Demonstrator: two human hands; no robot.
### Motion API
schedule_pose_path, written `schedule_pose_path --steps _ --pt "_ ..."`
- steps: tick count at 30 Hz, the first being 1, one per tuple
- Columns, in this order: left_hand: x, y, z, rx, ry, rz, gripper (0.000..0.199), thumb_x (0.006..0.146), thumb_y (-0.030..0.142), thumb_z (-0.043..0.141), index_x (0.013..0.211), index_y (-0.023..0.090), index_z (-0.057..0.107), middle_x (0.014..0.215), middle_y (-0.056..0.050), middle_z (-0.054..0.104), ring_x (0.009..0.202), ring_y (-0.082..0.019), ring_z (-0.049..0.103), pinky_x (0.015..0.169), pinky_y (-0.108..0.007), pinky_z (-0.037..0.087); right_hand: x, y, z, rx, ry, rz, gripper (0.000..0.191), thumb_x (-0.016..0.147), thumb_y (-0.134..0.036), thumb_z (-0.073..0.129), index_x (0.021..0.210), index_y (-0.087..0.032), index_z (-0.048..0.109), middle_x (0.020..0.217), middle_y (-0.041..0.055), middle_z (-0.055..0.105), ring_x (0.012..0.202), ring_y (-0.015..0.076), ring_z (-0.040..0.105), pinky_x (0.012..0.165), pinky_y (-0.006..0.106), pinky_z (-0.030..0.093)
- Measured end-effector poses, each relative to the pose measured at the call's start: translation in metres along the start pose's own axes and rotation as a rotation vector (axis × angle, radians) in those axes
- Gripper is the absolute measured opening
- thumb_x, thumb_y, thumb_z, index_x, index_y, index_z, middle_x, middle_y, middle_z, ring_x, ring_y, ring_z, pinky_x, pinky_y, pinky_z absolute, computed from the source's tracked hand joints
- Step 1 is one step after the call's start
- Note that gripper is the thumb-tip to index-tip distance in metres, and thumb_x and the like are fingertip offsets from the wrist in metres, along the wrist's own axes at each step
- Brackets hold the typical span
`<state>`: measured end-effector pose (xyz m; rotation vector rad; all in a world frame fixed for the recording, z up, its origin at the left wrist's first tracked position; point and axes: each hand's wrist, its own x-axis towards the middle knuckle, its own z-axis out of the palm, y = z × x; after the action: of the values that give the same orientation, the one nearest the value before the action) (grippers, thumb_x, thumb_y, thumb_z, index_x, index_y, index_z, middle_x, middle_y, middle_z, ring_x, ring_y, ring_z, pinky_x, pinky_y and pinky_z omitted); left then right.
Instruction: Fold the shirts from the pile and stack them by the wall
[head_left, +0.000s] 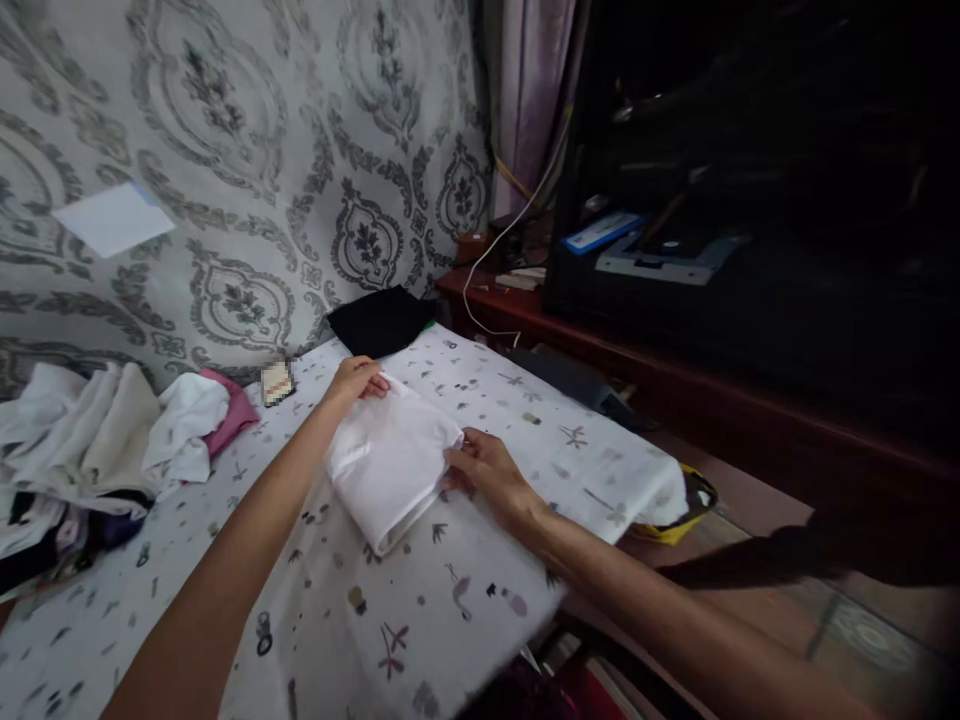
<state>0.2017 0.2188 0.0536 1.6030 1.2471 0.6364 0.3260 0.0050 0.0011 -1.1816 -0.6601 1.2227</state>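
A white garment point(394, 465), folded into a compact bundle, lies on the patterned sheet in front of me. My left hand point(358, 378) is at its far left corner, with the fingers bent over the cloth edge. At the right corner, my right hand point(484, 465) pinches the edge between thumb and fingers. The exact kind of garment cannot be made out. Just beyond my left hand lies a folded black cloth point(382, 320).
A heap of clothes point(90, 430) lies at the left, with a pink cloth point(229, 410) at its edge. A small blurred card-like object point(277, 383) rests near the wall. The patterned sheet point(480, 590) ends at the right, beside a dark red cabinet point(720, 400) and a white cable point(480, 265).
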Motion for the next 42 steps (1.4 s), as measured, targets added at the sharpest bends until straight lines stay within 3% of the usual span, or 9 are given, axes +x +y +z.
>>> schedule_pose_path --steps 6,10,14,20,26,29,34,37,42 --pt "0.014 -0.013 0.014 0.032 -0.052 -0.027 0.004 0.078 0.019 0.06 0.075 0.017 0.059 0.059 -0.002 0.069 0.046 -0.012 0.063 0.041 -0.018 0.031 0.004 -0.013 -0.008 0.033 0.012 0.172 0.025 0.081 -0.027 0.07 0.098 -0.018 0.054 0.071 0.0002 0.065 0.058 0.0159 0.066 0.052 0.028 0.059" --pt "0.018 -0.017 0.015 0.021 -0.053 -0.038 0.004 0.078 0.02 0.061 0.075 0.017 0.059 0.06 -0.003 0.069 0.047 -0.012 0.063 0.042 -0.019 0.033 0.007 -0.018 -0.01 -0.022 -0.008 0.222 0.008 0.087 -0.014 0.057 0.094 -0.017 0.053 0.062 0.0012 0.067 0.053 0.0155 0.068 0.051 0.025 0.058" --pt "0.02 -0.023 0.018 -0.009 -0.045 -0.027 0.006 0.079 0.021 0.06 0.075 0.017 0.059 0.061 -0.004 0.069 0.05 -0.012 0.062 0.045 -0.019 0.036 0.01 -0.016 -0.014 -0.029 -0.005 0.218 0.012 0.085 -0.008 0.054 0.09 -0.018 0.054 0.062 0.0015 0.069 0.056 0.0166 0.071 0.051 0.023 0.059" --pt "0.012 -0.034 0.019 -0.09 -0.011 0.027 0.027 0.079 0.018 0.057 0.106 0.018 0.06 0.078 -0.004 0.074 0.075 -0.014 0.07 0.073 -0.025 0.053 0.008 -0.022 -0.014 -0.046 -0.002 0.258 0.015 0.088 -0.005 0.046 0.092 -0.018 0.053 0.061 0.0019 0.069 0.056 0.0155 0.07 0.054 0.023 0.058" --pt "-0.005 -0.054 0.015 0.326 -0.19 0.437 0.034 0.087 0.032 0.056 0.118 0.021 0.064 0.131 -0.01 0.066 0.123 -0.025 0.059 0.112 -0.042 0.04 0.003 -0.028 -0.017 -0.138 -0.039 0.268 0.017 0.089 -0.011 0.044 0.102 -0.018 0.052 0.061 0.0018 0.068 0.058 0.0154 0.068 0.056 0.025 0.055" --pt "-0.012 -0.057 0.015 0.523 -0.239 0.559 0.041 0.091 0.037 0.054 0.128 0.019 0.06 0.143 -0.012 0.057 0.134 -0.027 0.051 0.117 -0.044 0.034 0.004 -0.031 -0.027 -0.434 -0.042 0.16 0.034 0.09 -0.022 0.044 0.124 -0.016 0.046 0.056 -0.0034 0.062 0.047 0.0164 0.057 0.049 0.028 0.047" --pt "-0.012 -0.056 -0.023 0.548 -0.009 0.5 0.034 0.093 0.028 0.047 0.124 0.021 0.06 0.129 -0.01 0.065 0.117 -0.023 0.06 0.103 -0.038 0.046 0.025 -0.048 -0.015 -1.015 -0.065 -0.36 0.046 0.096 -0.036 0.04 0.138 -0.017 0.046 0.057 -0.005 0.055 0.059 0.0198 0.057 0.061 0.031 0.042" --pt "-0.011 -0.064 -0.064 0.6 0.168 0.279 0.022 0.087 0.025 0.051 0.103 0.019 0.065 0.097 -0.007 0.071 0.091 -0.023 0.064 0.085 -0.035 0.05 0.047 -0.059 0.023 -1.268 -0.223 -0.415 0.033 0.097 -0.023 0.039 0.123 -0.018 0.06 0.078 0.0028 0.067 0.073 0.0192 0.062 0.066 0.03 0.042" --pt "-0.023 -0.082 -0.1 0.563 0.11 0.197 0.022 0.085 0.037 0.052 0.087 0.019 0.064 0.07 -0.001 0.062 0.068 -0.019 0.057 0.065 -0.029 0.044 0.078 -0.063 0.083 -1.593 -0.435 -0.483 0.031 0.098 -0.015 0.037 0.106 -0.016 0.067 0.11 0.0129 0.068 0.096 0.0238 0.064 0.075 0.033 0.045"
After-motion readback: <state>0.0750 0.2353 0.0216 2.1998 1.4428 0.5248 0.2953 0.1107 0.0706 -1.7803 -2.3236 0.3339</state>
